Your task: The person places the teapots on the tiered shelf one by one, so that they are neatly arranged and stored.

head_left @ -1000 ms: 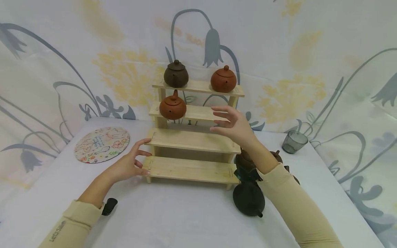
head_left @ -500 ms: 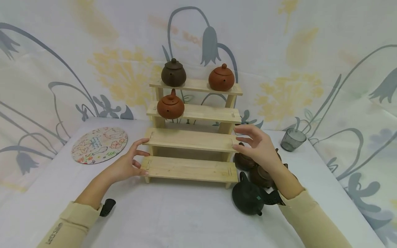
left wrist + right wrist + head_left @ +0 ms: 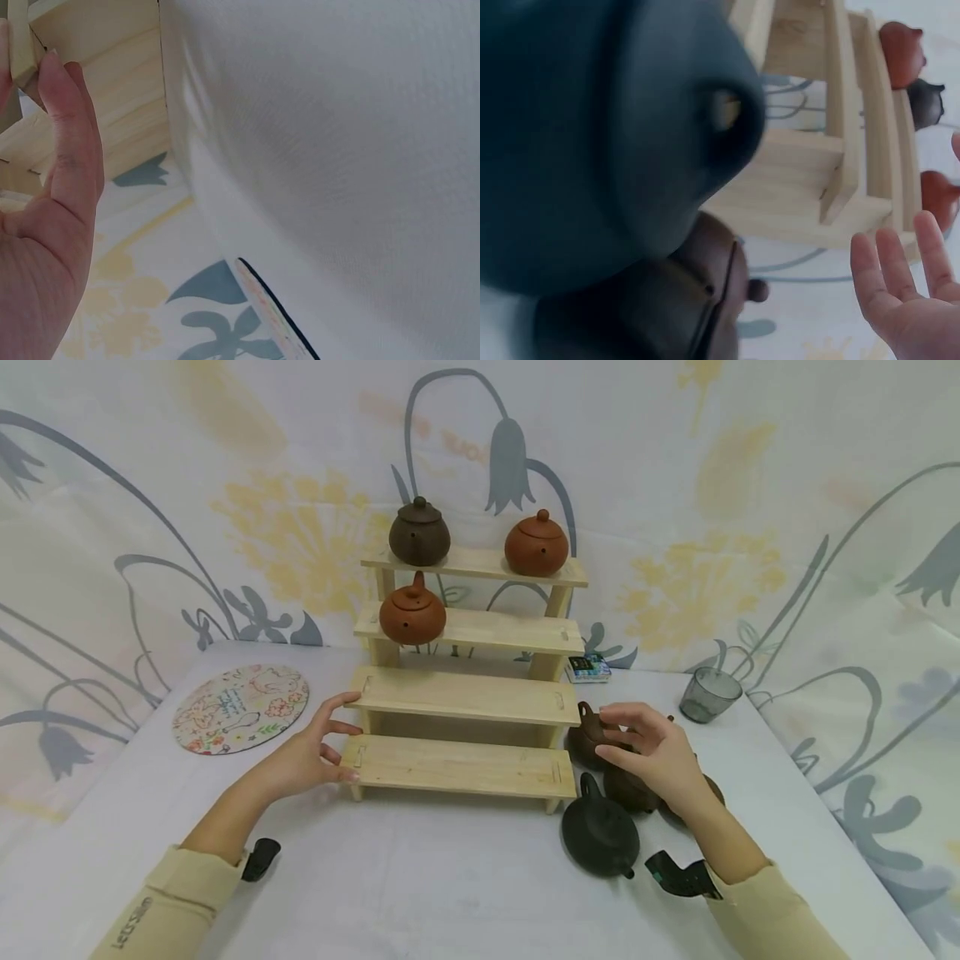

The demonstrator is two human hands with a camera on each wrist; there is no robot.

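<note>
My left hand holds the left end of the four-tier wooden display stand, its thumb at the lowest board; in the left wrist view a board end lies between thumb and fingers. Bent but holding nothing, my right hand hovers over a cluster at the stand's right: a dark brown teapot, another brown teapot and a partly hidden one. A black-green teapot sits in front. The stand bears a dark teapot and a reddish teapot on top, and a reddish teapot one tier down.
Flat on the white table at left lies a round patterned board. A grey glass cup stands at the back right, and a small printed box is behind the stand. Flowered fabric hangs behind.
My right hand has moved down and right from before the third tier, past the stand's right end, to above the brown teapots. The left hand stays at the stand.
</note>
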